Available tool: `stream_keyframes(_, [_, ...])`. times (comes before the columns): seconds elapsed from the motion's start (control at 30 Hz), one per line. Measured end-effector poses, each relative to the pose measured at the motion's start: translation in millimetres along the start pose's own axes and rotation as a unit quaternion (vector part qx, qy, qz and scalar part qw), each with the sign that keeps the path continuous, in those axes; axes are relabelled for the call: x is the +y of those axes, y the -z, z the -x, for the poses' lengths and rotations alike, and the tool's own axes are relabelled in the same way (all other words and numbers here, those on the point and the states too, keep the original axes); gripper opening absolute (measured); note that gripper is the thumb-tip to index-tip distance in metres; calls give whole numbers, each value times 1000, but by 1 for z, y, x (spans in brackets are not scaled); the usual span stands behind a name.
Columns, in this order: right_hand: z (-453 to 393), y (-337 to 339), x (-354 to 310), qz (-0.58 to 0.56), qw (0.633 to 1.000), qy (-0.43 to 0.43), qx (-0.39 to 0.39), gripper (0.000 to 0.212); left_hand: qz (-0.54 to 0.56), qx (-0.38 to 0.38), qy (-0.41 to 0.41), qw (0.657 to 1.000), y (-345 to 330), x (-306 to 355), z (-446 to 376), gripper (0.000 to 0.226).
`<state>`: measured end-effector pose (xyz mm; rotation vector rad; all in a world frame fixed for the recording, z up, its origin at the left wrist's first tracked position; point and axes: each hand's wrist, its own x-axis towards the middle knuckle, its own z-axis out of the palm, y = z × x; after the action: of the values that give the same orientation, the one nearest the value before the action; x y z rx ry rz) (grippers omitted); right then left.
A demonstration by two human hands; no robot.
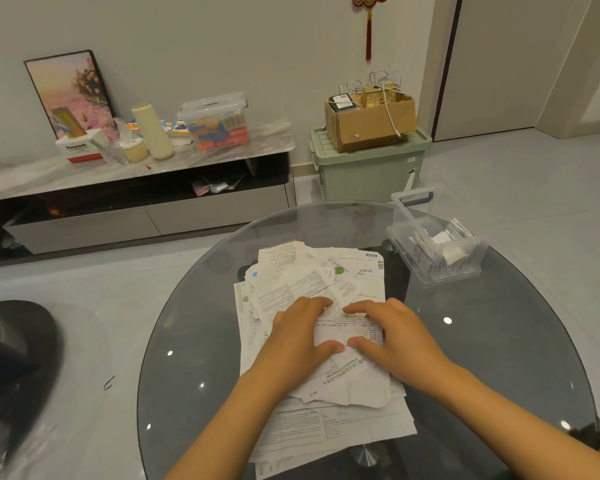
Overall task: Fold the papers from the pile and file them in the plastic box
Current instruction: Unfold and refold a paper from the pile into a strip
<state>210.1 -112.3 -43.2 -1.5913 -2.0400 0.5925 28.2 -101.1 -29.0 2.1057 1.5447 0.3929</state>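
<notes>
A loose pile of printed white papers (309, 282) lies in the middle of the round glass table (194, 323). On top of it sits a small folded sheet (347, 332). My left hand (291, 336) pinches its left end between thumb and fingers, and my right hand (392, 336) pinches its right end, so both hands hold the sheet down on the pile. The clear plastic box (433, 247) stands open at the table's far right, with several folded papers inside and its lid upright behind.
A green storage bin (371, 168) with a cardboard box (371, 123) on top stands on the floor beyond the table. A low TV cabinet (136, 188) with clutter runs along the left wall. A dark chair (14, 358) is at my left.
</notes>
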Motion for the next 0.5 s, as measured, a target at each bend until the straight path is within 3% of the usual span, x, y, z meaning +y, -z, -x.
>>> stream_keyframes(0.5, [-2,17,14,59,994,-12,-95,52,24,-21,42,999,7,-25,-7,66])
